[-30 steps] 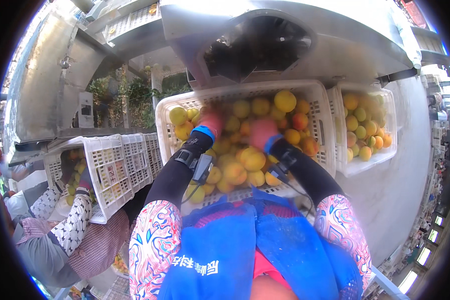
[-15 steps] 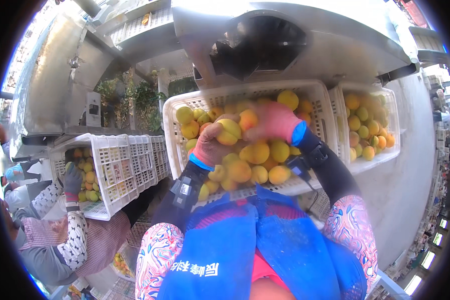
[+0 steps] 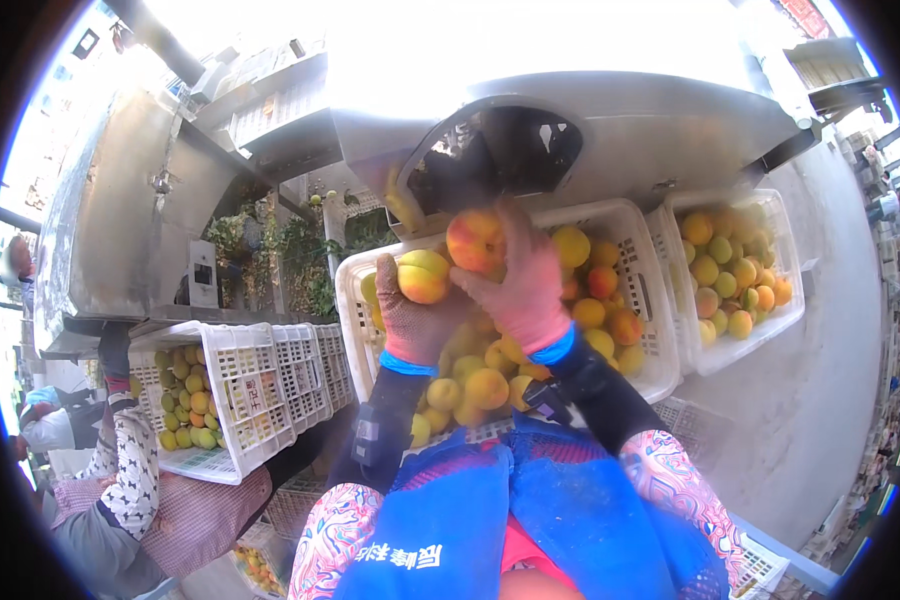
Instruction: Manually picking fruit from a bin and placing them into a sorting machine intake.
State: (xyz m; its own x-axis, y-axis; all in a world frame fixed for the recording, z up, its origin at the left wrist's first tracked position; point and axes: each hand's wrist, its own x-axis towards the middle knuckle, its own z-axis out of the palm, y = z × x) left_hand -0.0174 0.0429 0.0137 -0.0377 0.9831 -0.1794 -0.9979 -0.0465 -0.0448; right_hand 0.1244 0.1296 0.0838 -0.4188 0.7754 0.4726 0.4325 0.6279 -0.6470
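My left hand (image 3: 417, 320), in a pink glove, is closed round a yellow-green peach (image 3: 423, 277) with a visible crease. Just to its right, my right hand (image 3: 522, 290), gloved alike, grips an orange-red peach (image 3: 476, 241) between thumb and fingers. Both fruits are held side by side above a white slatted crate (image 3: 660, 330), near its far rim. Loose peaches (image 3: 487, 388), yellow to orange, lie heaped in that crate beneath my hands. My wrists and gloves hide part of the heap.
Beyond the crate stands a metal machine with a dark opening (image 3: 495, 150). A second crate of peaches (image 3: 735, 265) sits at the right. On the left, a co-worker's sleeved arm (image 3: 130, 465) reaches beside a tilted crate (image 3: 240, 380) with more fruit.
Both hands have risen from the heap toward the crate's far rim. My right hand has turned upward and now shows an orange-red peach; the left still holds a peach.
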